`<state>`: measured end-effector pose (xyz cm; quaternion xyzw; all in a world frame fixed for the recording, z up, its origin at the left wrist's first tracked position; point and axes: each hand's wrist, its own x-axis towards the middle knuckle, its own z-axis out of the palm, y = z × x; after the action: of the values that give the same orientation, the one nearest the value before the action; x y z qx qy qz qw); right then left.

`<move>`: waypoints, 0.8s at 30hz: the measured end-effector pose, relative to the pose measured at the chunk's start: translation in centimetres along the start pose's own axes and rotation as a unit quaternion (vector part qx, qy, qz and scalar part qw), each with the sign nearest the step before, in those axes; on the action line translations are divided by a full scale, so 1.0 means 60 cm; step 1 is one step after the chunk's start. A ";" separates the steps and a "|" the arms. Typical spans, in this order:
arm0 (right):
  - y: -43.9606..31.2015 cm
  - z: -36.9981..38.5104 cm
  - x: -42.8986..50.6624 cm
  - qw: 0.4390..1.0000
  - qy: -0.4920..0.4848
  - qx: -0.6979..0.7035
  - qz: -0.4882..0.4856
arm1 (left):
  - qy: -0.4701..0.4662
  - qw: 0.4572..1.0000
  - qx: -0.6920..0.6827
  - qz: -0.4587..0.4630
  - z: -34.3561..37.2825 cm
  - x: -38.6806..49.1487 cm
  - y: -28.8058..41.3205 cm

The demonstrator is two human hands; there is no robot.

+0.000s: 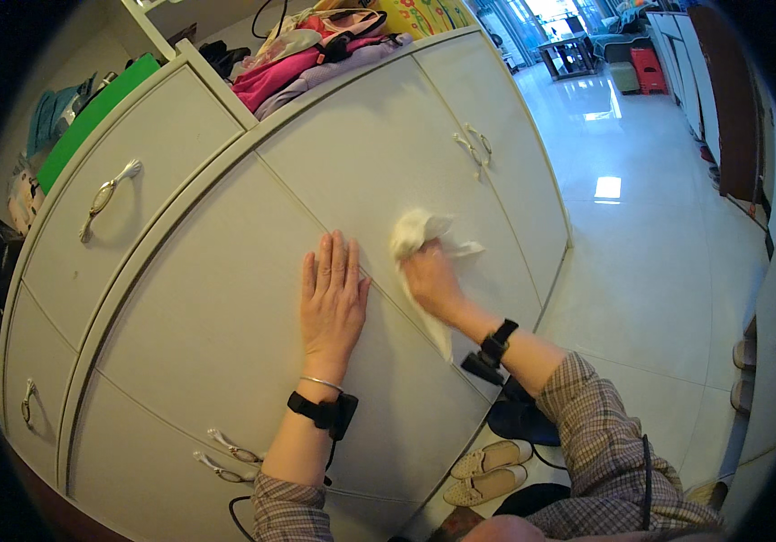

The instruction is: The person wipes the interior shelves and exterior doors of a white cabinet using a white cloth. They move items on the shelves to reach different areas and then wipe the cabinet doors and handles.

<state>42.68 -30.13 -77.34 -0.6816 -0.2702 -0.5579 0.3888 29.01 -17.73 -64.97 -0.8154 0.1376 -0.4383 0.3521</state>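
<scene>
My left hand (pixel 335 298) lies flat, fingers together, on the white cabinet door (pixel 225 305), near the seam between two door panels. To its right, my right hand (pixel 432 278) is closed on a crumpled white cloth (pixel 418 234) against the neighbouring door panel. Part of the cloth hangs down below that hand, over the seam, and another end sticks out to the right. The right hand looks slightly blurred. Ornate metal handles (pixel 472 149) are above and to the right of the cloth. A lower pair of handles (pixel 228 461) is beside my left forearm.
Folded clothes (pixel 313 68) and bags lie on the cabinet's top. A drawer (pixel 137 135) with an ornate handle is at the left. Beige woven shoes (pixel 489 471) stand on the glossy tiled floor (pixel 631 271) by the cabinet's base. A red stool (pixel 648 71) stands far back.
</scene>
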 end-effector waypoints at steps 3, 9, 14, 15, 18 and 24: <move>-0.042 -0.017 0.007 0.994 -0.056 0.098 -0.013 | -0.012 1.000 -0.019 -0.004 -0.007 0.005 0.001; -0.027 -0.006 0.230 0.988 -0.026 0.110 -0.106 | -0.061 0.998 -0.011 -0.029 -0.018 0.009 0.001; 0.114 0.044 0.373 0.989 0.122 -0.030 -0.074 | -0.054 0.998 0.018 -0.030 -0.015 0.010 0.005; 0.146 0.060 0.394 0.973 0.224 0.021 -0.051 | -0.059 0.997 0.024 -0.033 -0.015 0.010 0.006; 0.261 0.069 0.385 0.982 0.112 -0.040 0.149 | -0.061 0.997 0.012 -0.039 -0.016 0.010 0.010; 0.204 0.055 0.135 0.954 0.111 -0.276 -0.035 | -0.062 0.997 0.015 -0.034 -0.018 0.012 0.012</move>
<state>56.18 -34.68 -72.52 -0.6861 -0.0841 -0.6963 0.1932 28.59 -19.08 -64.63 -0.8399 0.0814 -0.4006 0.3570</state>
